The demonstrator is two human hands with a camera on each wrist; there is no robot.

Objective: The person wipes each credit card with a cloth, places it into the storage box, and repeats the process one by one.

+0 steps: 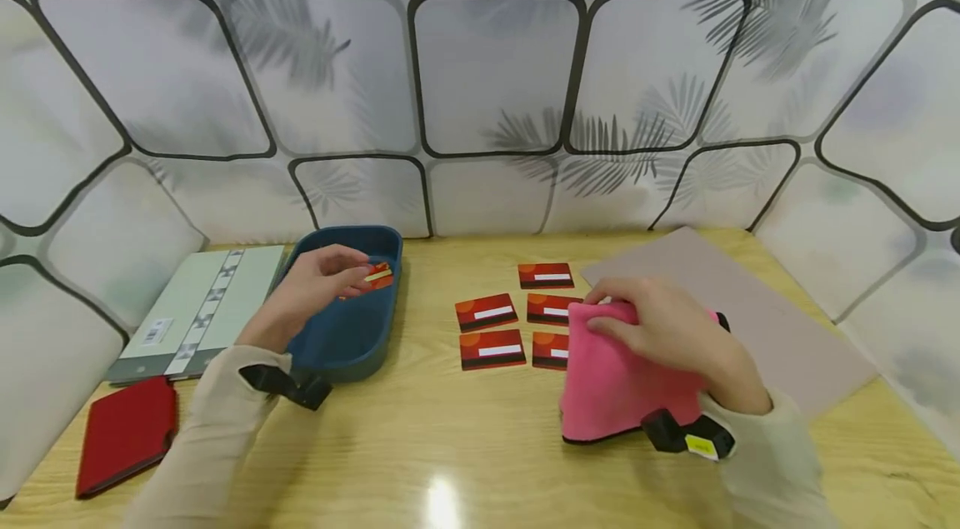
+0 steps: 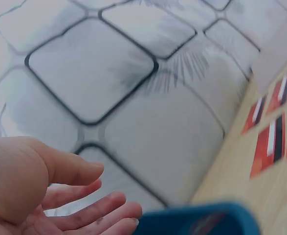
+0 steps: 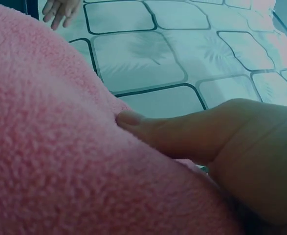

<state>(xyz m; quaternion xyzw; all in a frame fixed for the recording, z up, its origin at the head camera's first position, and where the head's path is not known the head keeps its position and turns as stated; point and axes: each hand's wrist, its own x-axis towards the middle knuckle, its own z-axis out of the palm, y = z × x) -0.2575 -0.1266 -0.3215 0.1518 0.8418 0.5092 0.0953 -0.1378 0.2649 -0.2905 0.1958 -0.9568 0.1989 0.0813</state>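
Note:
My left hand (image 1: 324, 283) is over the blue tray (image 1: 347, 350), its fingers relaxed and apart in the left wrist view, with nothing between them. Just beyond its fingertips in the head view is an orange-red card (image 1: 381, 276); whether it lies in the tray or is above the bottom I cannot tell. My right hand (image 1: 667, 329) grips the top edge of a fuzzy pink cloth (image 1: 615, 391) with black edging, the thumb (image 3: 167, 134) pressed against it. Several red cards (image 1: 492, 349) with white strips lie left of and behind the cloth, which partly covers two.
At the left stand a pale green folder or book (image 1: 191, 304) and, in front of it, a red notebook or wallet (image 1: 127, 433). A flat grey-pink sheet (image 1: 772, 329) lies at the right. A patterned wall covering (image 1: 495, 79) closes off the table's back and sides.

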